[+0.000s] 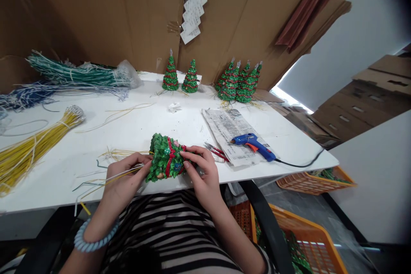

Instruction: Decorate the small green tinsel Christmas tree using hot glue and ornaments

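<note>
A small green Christmas tree ornament [163,157] with red garland lies sideways above the table's front edge, its wide base toward the left. Around its narrower end are the closed fingers and thumb of my right hand [203,173]. My left hand [123,177] pinches thin white and yellow wires [130,170] close to the base, from which they trail left. Whether those wires run inside the tree is hidden by the base and fingers. Right of the tree lie red-handled thread snips [218,152].
A blue glue gun [253,143] rests on newspaper [218,126], its cord crossing the right edge. Finished-looking trees [171,75] stand at the back. Bundles of yellow wires [41,143] and green wires [86,73] lie left. Orange crates [308,227] sit below right.
</note>
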Demonstrator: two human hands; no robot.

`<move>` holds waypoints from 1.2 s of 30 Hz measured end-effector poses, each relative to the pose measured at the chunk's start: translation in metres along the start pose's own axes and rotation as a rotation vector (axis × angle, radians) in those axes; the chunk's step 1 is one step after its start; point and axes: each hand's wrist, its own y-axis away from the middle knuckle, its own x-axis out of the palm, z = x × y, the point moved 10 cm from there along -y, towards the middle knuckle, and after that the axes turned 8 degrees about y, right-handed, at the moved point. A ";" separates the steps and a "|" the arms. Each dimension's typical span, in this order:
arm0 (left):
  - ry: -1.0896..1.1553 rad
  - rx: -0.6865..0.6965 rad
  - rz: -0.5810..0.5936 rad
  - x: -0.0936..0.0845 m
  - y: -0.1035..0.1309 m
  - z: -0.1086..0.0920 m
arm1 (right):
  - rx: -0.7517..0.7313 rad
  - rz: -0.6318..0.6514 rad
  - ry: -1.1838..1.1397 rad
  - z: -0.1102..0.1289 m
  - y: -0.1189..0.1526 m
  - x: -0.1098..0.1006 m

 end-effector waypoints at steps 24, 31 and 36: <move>0.007 -0.010 0.037 0.000 0.000 0.005 | 0.067 0.099 -0.056 -0.002 -0.005 0.002; 0.029 -0.020 0.068 0.003 -0.001 0.005 | 0.063 0.097 -0.063 -0.001 -0.004 0.003; 0.038 -0.017 0.068 0.002 0.001 0.003 | 0.060 0.093 -0.073 -0.003 -0.004 0.003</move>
